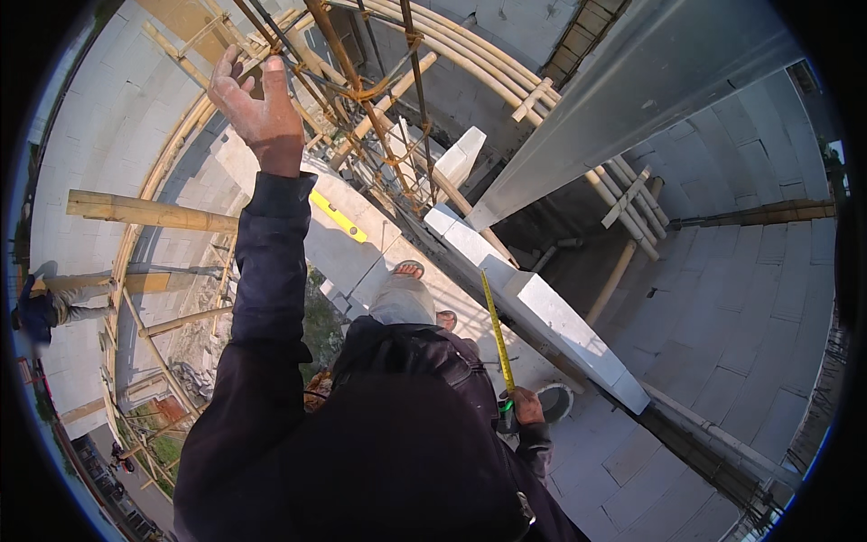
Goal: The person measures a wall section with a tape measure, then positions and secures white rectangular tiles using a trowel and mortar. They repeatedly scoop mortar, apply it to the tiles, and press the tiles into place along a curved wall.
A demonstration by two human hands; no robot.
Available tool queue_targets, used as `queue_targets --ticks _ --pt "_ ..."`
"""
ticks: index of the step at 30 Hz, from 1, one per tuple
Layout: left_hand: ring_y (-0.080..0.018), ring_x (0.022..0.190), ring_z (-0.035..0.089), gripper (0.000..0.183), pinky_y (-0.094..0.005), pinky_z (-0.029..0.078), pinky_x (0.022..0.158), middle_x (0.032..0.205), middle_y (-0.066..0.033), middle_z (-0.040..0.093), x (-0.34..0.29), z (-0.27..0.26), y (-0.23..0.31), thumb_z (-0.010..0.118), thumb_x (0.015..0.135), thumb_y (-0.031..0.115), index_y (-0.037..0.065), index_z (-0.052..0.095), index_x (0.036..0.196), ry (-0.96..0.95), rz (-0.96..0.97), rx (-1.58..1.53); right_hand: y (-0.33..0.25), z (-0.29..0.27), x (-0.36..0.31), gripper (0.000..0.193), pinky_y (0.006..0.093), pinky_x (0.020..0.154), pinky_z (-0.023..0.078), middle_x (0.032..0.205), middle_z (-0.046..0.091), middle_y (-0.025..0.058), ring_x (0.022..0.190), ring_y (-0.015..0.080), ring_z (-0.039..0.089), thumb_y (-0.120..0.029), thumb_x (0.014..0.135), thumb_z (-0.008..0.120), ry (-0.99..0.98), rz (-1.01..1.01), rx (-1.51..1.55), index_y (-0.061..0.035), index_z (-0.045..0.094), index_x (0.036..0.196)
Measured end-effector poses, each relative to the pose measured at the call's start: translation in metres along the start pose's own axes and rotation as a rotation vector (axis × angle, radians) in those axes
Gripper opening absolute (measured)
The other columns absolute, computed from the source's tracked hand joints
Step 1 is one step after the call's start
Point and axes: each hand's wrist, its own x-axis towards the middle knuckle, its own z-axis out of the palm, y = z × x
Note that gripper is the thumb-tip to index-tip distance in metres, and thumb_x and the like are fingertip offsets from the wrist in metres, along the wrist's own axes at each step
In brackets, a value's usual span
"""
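Note:
My left hand (262, 113) is raised at the upper left, beside the upright rebar (343, 54). Its thumb and fingers are apart, with nothing visible between them. Low on the right, my right hand (526, 406) grips a tape measure (506, 408) with a green-and-black case. The yellow tape blade (497, 330) runs out away from me toward a white block (551, 312) on the wall's edge. A yellow spirit level (339, 217) lies on the pale ledge ahead of my feet. Next to my right hand sits a round bucket (556, 400).
Bamboo scaffold poles (153, 212) curve along the left, and more poles (623, 203) cross a deep opening at right. A broad grey beam (632, 99) slants in from the upper right. Another person (54, 312) stands far left. My sandalled foot (409, 269) rests on the narrow ledge.

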Motion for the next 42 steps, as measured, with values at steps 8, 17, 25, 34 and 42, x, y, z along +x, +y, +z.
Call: queue_targets --ticks 8,17,25,34,42 --pt "-0.0233 0.116 0.045 0.064 -0.0385 0.039 0.099 0.125 -0.0148 0.043 0.165 0.037 -0.062 0.069 0.088 0.027 0.000 0.040 0.138 -0.104 0.126 -0.004 0.028 0.010 -0.004 0.018 0.0415 0.073 0.053 0.084 0.069 0.0153 0.079 0.0331 0.068 -0.014 0.086 0.055 -0.030 -0.112 -0.340 -0.0029 0.068 0.083" --pt "-0.0222 0.112 0.044 0.066 -0.0390 0.039 0.097 0.121 -0.0133 0.042 0.179 0.075 -0.074 0.072 0.084 0.026 0.003 0.039 0.137 -0.101 0.160 -0.106 -0.007 0.024 0.038 0.016 0.0442 0.073 0.051 0.086 0.069 0.0128 0.083 0.0331 0.067 -0.015 0.086 0.054 0.038 0.048 -0.385 -0.0079 0.068 0.083" --pt "-0.0212 0.108 0.042 0.069 -0.0395 0.039 0.095 0.117 -0.0119 0.041 0.204 0.090 -0.073 0.075 0.080 0.024 0.005 0.039 0.136 -0.126 0.223 -0.200 -0.033 0.054 0.085 0.018 0.0455 0.073 0.052 0.086 0.067 0.0177 0.083 0.0388 0.066 -0.014 0.086 0.052 0.041 -0.049 -0.464 -0.0033 0.066 0.086" --pt "-0.0201 0.104 0.041 0.072 -0.0401 0.038 0.092 0.113 -0.0104 0.041 0.198 0.101 -0.067 0.078 0.076 0.023 0.007 0.038 0.134 -0.164 0.246 -0.376 -0.056 0.062 0.124 0.029 0.0429 0.080 0.053 0.095 0.070 0.0188 0.092 0.0359 0.068 -0.027 0.088 0.053 0.033 0.318 -0.348 -0.0062 0.072 0.094" --pt "-0.0188 0.099 0.040 0.075 -0.0390 0.038 0.088 0.110 -0.0090 0.041 0.183 0.108 -0.052 0.079 0.075 0.024 0.008 0.037 0.135 -0.183 0.283 -0.509 -0.053 0.063 0.162 0.015 0.0445 0.075 0.052 0.085 0.066 0.0161 0.084 0.0343 0.067 -0.017 0.086 0.054 -0.035 0.125 -0.421 -0.0077 0.066 0.083"
